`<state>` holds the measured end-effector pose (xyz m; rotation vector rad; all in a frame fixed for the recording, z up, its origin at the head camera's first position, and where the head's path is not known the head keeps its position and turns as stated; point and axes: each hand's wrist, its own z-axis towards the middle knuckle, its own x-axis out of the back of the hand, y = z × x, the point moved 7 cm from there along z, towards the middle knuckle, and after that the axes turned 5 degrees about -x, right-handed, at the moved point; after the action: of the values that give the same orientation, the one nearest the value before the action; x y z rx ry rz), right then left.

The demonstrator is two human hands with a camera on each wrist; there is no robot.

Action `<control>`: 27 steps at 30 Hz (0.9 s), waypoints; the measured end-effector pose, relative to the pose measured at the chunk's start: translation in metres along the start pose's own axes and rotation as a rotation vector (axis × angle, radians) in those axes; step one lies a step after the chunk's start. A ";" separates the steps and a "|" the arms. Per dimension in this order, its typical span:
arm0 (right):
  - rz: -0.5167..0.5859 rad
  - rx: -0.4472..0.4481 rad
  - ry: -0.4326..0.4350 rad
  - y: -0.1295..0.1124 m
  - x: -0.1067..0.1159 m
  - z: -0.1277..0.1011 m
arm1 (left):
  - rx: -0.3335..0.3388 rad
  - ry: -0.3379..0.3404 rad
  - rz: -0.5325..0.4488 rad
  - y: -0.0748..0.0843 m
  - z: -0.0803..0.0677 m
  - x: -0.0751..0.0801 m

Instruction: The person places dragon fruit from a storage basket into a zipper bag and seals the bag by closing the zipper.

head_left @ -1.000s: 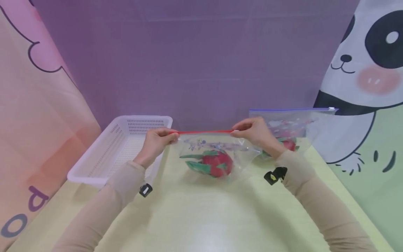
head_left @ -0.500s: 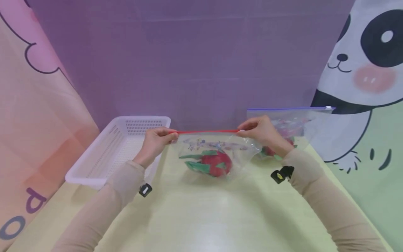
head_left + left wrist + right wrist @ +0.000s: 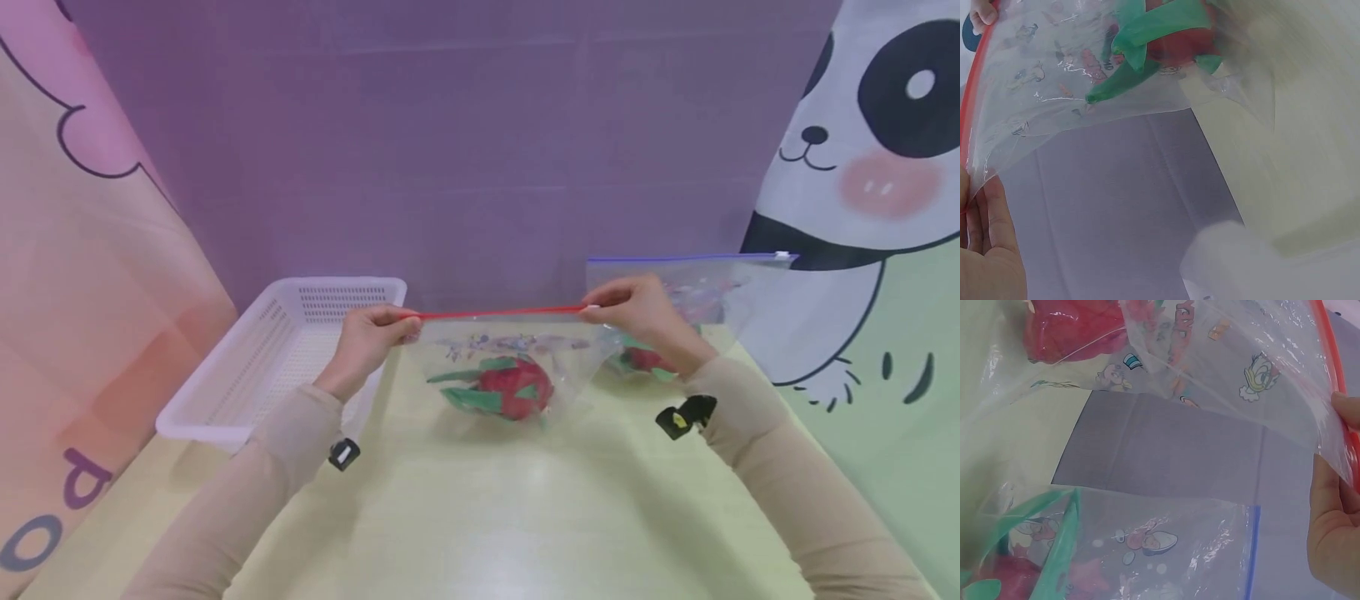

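Head view: the left hand (image 3: 367, 337) and right hand (image 3: 637, 308) each pinch one end of the red-zip bag (image 3: 517, 367), just right of the basket (image 3: 225, 392). The right forearm half hides the second, blue-zip bag (image 3: 705, 283). Two bags hold one dragon fruit (image 3: 513, 390) each.

The pale yellow table (image 3: 480, 517) carries a white perforated basket (image 3: 247, 375) at its left rear, a red-zip bag (image 3: 510, 367) at centre, and a blue-zip bag (image 3: 690, 292) at right rear.
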<state>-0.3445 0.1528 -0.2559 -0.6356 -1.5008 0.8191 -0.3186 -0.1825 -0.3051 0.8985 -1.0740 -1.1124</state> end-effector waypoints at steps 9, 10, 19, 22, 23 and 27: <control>0.013 0.015 0.028 0.006 0.009 -0.003 | -0.024 0.000 -0.015 0.001 -0.001 0.001; 0.011 0.025 0.028 0.006 0.011 -0.003 | -0.023 -0.001 -0.008 0.001 -0.001 0.002; 0.030 0.028 0.038 0.005 0.019 -0.007 | -0.016 0.015 0.050 0.006 -0.001 0.007; 0.044 0.026 0.036 0.004 0.020 -0.007 | -0.022 0.019 0.048 0.008 -0.002 0.008; 0.047 0.032 0.032 0.002 0.021 -0.007 | -0.024 0.019 0.051 0.009 -0.002 0.009; 0.014 0.090 0.048 -0.005 0.026 -0.011 | -0.032 0.006 0.052 0.014 -0.002 0.009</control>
<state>-0.3355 0.1716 -0.2366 -0.5955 -1.4094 0.8714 -0.3122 -0.1877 -0.2903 0.8436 -1.0666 -1.0800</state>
